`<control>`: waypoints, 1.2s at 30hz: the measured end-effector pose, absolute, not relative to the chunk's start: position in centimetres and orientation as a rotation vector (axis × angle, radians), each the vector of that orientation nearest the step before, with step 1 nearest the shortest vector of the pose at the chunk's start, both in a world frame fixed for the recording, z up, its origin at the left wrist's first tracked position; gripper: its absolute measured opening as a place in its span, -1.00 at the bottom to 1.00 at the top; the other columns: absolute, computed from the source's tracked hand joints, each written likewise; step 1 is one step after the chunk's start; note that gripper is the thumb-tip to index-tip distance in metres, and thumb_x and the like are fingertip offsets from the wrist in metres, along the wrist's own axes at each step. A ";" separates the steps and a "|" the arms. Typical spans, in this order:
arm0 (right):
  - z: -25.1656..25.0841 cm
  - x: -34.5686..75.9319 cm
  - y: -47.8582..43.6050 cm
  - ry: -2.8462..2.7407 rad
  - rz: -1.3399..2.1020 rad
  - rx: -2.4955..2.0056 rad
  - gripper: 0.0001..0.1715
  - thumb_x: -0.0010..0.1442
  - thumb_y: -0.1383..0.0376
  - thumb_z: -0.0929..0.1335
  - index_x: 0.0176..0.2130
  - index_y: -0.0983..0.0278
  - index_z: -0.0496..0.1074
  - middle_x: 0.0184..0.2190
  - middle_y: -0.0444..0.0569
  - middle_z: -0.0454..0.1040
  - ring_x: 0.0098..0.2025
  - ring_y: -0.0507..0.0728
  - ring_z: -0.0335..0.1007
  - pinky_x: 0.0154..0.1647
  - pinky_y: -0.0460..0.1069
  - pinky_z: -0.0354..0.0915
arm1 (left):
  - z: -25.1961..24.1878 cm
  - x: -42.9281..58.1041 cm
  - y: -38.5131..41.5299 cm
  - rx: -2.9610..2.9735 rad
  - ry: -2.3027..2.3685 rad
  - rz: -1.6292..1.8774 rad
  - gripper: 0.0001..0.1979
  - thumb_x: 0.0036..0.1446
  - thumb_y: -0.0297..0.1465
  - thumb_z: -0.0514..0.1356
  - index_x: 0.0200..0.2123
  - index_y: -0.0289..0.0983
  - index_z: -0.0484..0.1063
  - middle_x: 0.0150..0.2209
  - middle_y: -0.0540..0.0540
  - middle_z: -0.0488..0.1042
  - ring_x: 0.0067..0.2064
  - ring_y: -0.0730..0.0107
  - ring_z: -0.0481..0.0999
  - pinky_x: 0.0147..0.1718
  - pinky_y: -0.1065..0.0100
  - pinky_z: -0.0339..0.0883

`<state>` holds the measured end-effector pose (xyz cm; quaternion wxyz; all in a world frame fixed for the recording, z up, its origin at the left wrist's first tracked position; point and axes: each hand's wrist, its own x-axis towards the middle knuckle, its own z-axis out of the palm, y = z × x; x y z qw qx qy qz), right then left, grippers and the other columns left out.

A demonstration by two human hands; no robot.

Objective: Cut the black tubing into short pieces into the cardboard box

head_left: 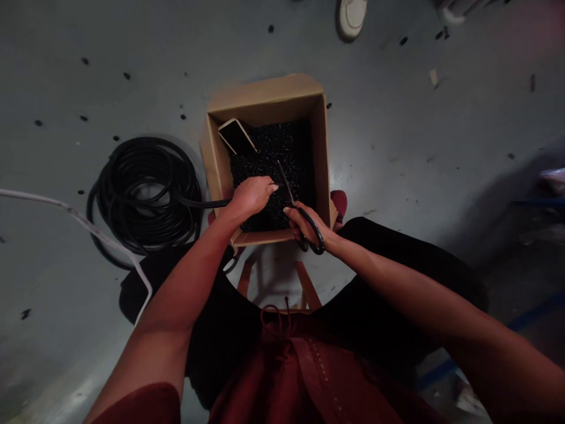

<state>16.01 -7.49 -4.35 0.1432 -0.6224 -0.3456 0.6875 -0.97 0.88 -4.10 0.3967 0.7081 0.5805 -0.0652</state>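
My left hand (255,195) is closed around a black hose (204,204), which runs back to a large coil on the floor at the left. Its fingertips are above the open cardboard box (267,108). In my right hand (305,222) is a pair of scissors (288,184) with black handles, the blades pointing up and left, close to my left fingertips. Small black cut pieces (274,141) fill the bottom of the box. A phone (237,136) with a dark screen leans in the box's far left corner. The hose end at my fingertips is hard to make out.
The hose coil (145,194) lies on the grey floor left of the box. A pale cable (108,238) crosses at the left. Black bits (126,76) are scattered on the floor. Another person's white shoe (352,17) shows at the top. Stool legs (308,285) stand between my knees.
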 end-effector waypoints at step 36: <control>-2.4 15.9 -6.4 -1.004 1.980 -1.590 -0.47 0.27 -0.13 0.25 -0.05 0.23 0.28 -0.17 0.05 0.49 -0.11 0.16 0.48 -0.03 0.12 0.41 | -1.7 -1.4 2.8 1.650 1.382 0.109 -0.63 0.24 -0.42 0.00 -0.02 -0.35 0.52 -0.27 -0.14 0.58 -0.26 0.36 0.49 -0.23 0.34 0.32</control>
